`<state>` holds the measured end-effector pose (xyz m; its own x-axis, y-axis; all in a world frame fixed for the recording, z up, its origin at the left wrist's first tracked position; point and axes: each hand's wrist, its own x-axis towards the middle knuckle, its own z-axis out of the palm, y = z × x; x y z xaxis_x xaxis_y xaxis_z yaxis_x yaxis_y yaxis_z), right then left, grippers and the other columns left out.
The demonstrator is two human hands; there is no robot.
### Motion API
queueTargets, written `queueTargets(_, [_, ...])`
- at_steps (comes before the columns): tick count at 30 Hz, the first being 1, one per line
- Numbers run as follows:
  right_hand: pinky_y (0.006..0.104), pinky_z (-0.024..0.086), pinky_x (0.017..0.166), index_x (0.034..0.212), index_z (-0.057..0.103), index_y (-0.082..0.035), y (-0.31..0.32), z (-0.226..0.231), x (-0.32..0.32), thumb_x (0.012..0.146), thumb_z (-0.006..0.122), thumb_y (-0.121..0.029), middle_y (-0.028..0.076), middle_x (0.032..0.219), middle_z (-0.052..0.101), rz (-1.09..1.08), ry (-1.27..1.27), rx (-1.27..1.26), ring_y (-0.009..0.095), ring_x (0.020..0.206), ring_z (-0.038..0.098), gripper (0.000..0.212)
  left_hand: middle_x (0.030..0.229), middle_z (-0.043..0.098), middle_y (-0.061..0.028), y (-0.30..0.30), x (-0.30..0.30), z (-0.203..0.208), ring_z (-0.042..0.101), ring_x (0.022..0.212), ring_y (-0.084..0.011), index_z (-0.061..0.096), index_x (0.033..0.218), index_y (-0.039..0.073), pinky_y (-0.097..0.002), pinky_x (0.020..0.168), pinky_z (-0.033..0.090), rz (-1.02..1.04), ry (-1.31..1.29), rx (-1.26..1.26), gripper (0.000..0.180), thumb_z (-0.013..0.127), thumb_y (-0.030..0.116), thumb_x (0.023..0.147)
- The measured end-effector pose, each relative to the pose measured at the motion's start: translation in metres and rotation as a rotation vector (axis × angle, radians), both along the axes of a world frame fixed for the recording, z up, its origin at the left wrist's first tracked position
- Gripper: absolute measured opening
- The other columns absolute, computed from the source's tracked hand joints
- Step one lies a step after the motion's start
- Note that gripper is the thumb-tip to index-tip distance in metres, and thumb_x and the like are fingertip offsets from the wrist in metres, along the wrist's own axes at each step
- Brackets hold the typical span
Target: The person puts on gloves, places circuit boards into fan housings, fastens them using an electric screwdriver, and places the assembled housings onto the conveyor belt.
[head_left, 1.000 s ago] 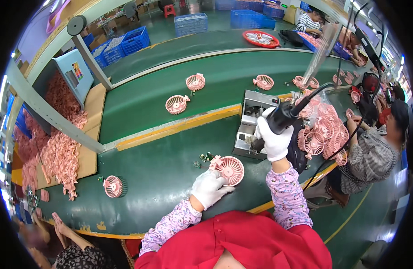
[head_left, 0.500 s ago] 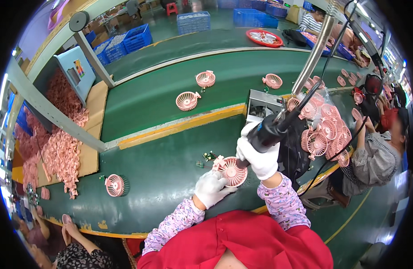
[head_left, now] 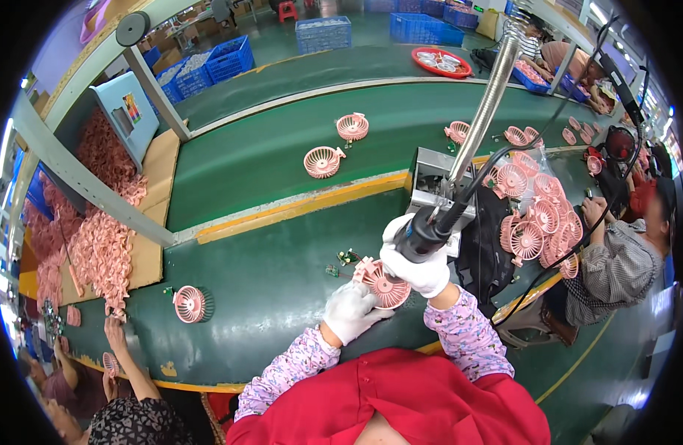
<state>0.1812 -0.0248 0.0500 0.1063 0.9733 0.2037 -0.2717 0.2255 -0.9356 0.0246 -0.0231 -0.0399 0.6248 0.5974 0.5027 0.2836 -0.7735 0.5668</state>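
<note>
A pink slatted round fan housing [head_left: 393, 295] lies on the green bench in front of me. My left hand [head_left: 350, 313], in a white glove, grips its left side, fingers near the small hinge piece. My right hand [head_left: 417, 273], gloved too, is wrapped round a black electric screwdriver [head_left: 421, 236] hanging from a metal spring [head_left: 482, 107]. The tool is over the housing's upper part; its tip is hidden, so I cannot tell whether it touches. Small green circuit boards [head_left: 347, 256] on wires lie just beyond the housing. Another pink housing [head_left: 189, 304] rests farther left.
A metal box-shaped device [head_left: 434, 174] stands beyond my right hand, beside a black bag [head_left: 483, 252] and a heap of pink housings [head_left: 545, 211]. Several housings sit on the green belt [head_left: 245, 156]. Pink parts [head_left: 104, 248] pile up at left. Co-workers sit on both sides.
My right hand and the screwdriver have shifted slightly left over the housing. Housings on the belt have moved right. At lower left, a co-worker's arm now reaches to the pink pile.
</note>
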Motion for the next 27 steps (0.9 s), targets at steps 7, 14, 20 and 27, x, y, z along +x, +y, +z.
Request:
queueTargets(7, [0.0211,0.043,0.050,0.087,0.056,-0.001,0.010,0.021,0.035,0.071,0.067,0.005,0.003,0.074,0.056,-0.475,-0.146,0.242,0.007,0.058,0.054,0.021,0.060,0.049,-0.0073,0.001,0.000,0.000,0.052,0.060,-0.0255,0.062,0.063,0.008,-0.0378,0.057,0.043,0.004,0.033,0.003,0.027,0.073,0.032,0.064])
queueTargets(14, [0.0254,0.041,0.044,0.089,0.052,0.000,0.014,0.007,0.045,0.075,0.060,0.008,0.005,0.064,0.052,-0.485,-0.266,0.224,0.013,0.047,0.052,0.019,0.061,0.050,-0.0074,0.001,0.001,0.003,0.053,0.061,-0.0254,0.062,0.064,0.008,-0.0375,0.059,0.044,-0.008,0.071,-0.032,0.027,0.072,0.033,0.065])
queueTargets(20, [0.0289,0.043,0.044,0.095,0.046,-0.001,-0.012,0.031,0.010,0.077,0.053,0.008,0.007,0.060,0.050,-0.218,0.014,0.200,0.015,0.044,0.049,0.021,0.061,0.050,-0.0077,0.000,0.000,0.000,0.053,0.061,-0.0255,0.062,0.063,0.008,-0.0379,0.058,0.043,-0.007,0.035,-0.022,0.027,0.072,0.033,0.065])
queueTargets(27, [0.0249,0.048,0.061,0.086,0.056,-0.002,-0.013,0.017,-0.026,0.068,0.071,-0.001,0.002,0.073,0.058,-0.136,-0.116,0.076,0.010,0.067,0.058,0.023,0.063,0.051,-0.0081,0.003,0.004,-0.004,0.053,0.061,-0.0268,0.062,0.065,0.008,-0.0386,0.056,0.042,-0.011,-0.023,0.024,0.026,0.072,0.032,0.065])
